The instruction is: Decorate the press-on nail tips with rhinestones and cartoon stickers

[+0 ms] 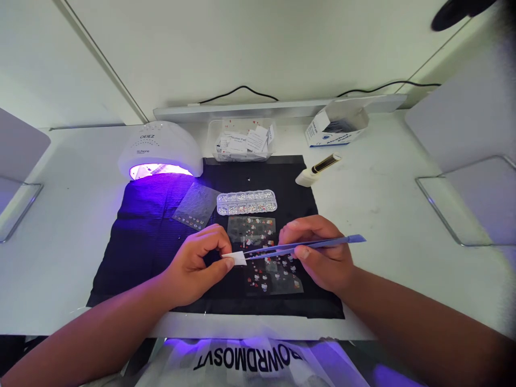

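Note:
Between the thumb and fingers of my left hand point(203, 260) is a small white pad point(239, 258), looking like folded wipe or paper. My right hand point(320, 258) grips blue tweezers point(322, 243), their tips reaching left to the pad's right edge; whether they pinch it I cannot tell. Beneath the hands lie clear sticker sheets point(278, 282) with small red and white figures. Just beyond them is a clear compartment case point(246, 202) of tiny decorations. Another transparent sheet point(196, 206) rests to its left.
A lit white nail lamp point(163, 148) stands at the back left of the black cloth point(133, 258). Behind the cloth are a clear bin point(242, 141) of alcohol pad packets and an opened alcohol pad box point(336, 126). A bottle with a gold-and-black cap point(318, 171) stands at the right.

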`<state>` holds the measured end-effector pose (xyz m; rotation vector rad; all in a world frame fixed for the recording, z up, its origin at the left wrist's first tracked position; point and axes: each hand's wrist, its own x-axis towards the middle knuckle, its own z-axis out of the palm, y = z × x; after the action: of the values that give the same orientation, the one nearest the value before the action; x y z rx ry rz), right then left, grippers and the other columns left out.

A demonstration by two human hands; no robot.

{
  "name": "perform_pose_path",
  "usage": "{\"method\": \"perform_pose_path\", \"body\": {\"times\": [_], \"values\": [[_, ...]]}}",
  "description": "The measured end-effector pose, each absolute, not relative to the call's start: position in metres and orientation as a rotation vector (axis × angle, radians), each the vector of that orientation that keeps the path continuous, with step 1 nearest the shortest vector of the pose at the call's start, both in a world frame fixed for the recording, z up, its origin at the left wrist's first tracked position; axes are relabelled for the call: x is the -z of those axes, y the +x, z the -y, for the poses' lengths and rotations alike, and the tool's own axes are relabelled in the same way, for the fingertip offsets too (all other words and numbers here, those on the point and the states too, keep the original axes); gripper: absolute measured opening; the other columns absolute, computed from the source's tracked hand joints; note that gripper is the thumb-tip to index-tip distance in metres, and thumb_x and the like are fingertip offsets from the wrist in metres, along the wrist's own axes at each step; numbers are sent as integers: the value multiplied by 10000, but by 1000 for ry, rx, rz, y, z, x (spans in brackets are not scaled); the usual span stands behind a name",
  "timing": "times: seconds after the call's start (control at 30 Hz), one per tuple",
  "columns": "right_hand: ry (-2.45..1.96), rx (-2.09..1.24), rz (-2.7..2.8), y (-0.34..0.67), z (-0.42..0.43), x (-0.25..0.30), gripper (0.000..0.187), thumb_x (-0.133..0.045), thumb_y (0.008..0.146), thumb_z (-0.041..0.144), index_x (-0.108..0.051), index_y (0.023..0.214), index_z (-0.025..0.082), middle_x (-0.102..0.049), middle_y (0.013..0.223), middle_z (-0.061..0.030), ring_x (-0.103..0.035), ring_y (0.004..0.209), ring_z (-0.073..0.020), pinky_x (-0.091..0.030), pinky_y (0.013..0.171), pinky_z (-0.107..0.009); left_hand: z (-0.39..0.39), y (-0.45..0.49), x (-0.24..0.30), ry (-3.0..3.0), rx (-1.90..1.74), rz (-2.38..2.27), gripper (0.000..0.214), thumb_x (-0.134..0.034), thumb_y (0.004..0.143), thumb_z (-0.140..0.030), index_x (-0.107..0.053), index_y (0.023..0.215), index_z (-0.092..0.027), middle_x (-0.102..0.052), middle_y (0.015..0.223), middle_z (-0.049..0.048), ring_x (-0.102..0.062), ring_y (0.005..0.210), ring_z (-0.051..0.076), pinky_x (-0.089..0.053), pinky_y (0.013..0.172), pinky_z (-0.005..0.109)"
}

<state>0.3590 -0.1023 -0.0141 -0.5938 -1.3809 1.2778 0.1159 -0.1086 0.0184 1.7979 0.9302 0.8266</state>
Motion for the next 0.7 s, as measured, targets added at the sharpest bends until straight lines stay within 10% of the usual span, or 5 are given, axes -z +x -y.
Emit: {"method": "perform_pose_path", "body": {"times": [0.7], "values": [[-580, -1306, 1298, 360, 101, 13, 260, -633, 883, 256, -652, 1138, 307, -676, 759, 23, -600, 595, -99, -504, 558, -244, 108, 113, -16, 1771, -847, -928, 155, -555, 869, -180, -485, 730, -178, -498, 739, -13, -456, 702, 118, -363, 647, 263]]}}
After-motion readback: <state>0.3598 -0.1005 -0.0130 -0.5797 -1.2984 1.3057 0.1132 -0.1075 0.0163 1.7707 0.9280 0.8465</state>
